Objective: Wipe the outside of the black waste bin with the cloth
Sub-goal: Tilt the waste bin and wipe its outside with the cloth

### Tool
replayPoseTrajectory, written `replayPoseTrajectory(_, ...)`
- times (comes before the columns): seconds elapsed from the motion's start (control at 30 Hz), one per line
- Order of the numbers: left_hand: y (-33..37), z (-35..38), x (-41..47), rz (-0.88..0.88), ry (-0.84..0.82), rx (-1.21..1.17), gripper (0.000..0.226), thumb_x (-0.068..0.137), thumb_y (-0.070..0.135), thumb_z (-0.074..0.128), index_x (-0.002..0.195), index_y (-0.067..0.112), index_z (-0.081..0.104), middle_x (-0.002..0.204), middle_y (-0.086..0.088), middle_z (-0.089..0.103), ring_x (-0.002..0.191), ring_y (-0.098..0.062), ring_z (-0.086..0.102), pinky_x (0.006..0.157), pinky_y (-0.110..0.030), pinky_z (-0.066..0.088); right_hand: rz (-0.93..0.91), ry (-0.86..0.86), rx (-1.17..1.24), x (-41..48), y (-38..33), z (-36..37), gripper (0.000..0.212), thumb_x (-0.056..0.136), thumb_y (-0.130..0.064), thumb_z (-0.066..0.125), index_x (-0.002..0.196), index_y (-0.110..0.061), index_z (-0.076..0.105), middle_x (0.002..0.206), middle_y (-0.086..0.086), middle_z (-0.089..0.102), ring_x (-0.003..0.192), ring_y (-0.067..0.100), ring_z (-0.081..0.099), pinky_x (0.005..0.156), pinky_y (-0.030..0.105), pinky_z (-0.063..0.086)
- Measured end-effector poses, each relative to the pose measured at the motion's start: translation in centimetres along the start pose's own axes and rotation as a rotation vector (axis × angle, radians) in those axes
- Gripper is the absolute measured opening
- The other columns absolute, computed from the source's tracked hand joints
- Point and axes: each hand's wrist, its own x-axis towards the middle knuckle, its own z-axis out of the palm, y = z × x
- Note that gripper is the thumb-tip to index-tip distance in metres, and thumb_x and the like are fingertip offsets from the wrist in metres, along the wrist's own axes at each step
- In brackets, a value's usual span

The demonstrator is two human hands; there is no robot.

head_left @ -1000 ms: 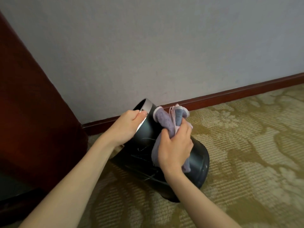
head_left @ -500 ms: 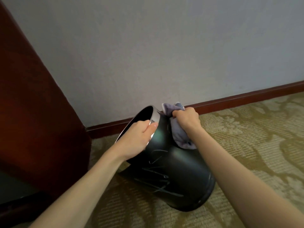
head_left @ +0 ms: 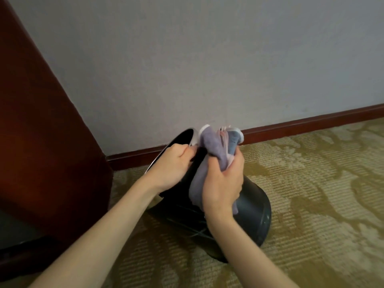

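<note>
The left hand (head_left: pixel 170 165) curled round the rim (head_left: pixel 195 136) of the tilted black waste bin (head_left: pixel 253 208). Just right of it, the right hand (head_left: pixel 222 183) clenched the cloth (head_left: pixel 209 146) against the bin's wall. A hard stroke might wrench the rim free, rolling the bin.

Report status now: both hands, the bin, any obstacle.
Left hand grips black bin at rim. Right hand grips cloth against tilted side. No obstacle seen.

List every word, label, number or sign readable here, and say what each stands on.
None can be read.
The black waste bin shows only pale scratch lines, no lettering.
The purple cloth, wall, patterned carpet and dark wooden panel carry no text.
</note>
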Motion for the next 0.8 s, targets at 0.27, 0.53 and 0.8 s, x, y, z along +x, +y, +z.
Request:
replayPoseTrajectory(0.27,-0.3,-0.1,-0.5,-0.016,0.035,-0.077,0.044,0.095,0.016,0.043,0.05,0.02,0.041,0.043,0.01,0.045,0.046,-0.001,0.037,0.049,-0.022,0.029,0.034,-0.062,-0.138,1.3,-1.1,1.1,0.022,0.082,-0.027,0.053,0.104,-0.024,0.059,0.103,0.002,0.064,0.098,0.028,0.06,0.088,0.039,0.044)
replayPoseTrajectory(0.53,0.7,0.5,-2.1,0.042,-0.011,0.003,0.038,0.096,0.021,0.04,0.06,0.009,0.049,0.061,-0.012,0.053,0.059,-0.021,0.051,0.061,-0.046,0.038,0.23,-0.262,-0.228,8.2,-2.1,2.0,0.034,0.076,-0.028,0.06,0.099,-0.004,0.065,0.104,0.018,0.067,0.095,0.035,0.062,0.075,0.034,0.046)
replayPoseTrajectory(0.8,2.3,2.1,-2.1,0.07,-0.027,0.073,0.039,0.096,0.026,0.04,0.061,0.009,0.049,0.059,-0.005,0.051,0.058,-0.019,0.049,0.058,-0.033,0.032,0.337,-0.358,-0.197,11.8,-1.4,1.6,0.051,0.074,-0.032,0.058,0.111,0.003,0.062,0.113,0.022,0.065,0.103,0.036,0.062,0.086,0.036,0.049)
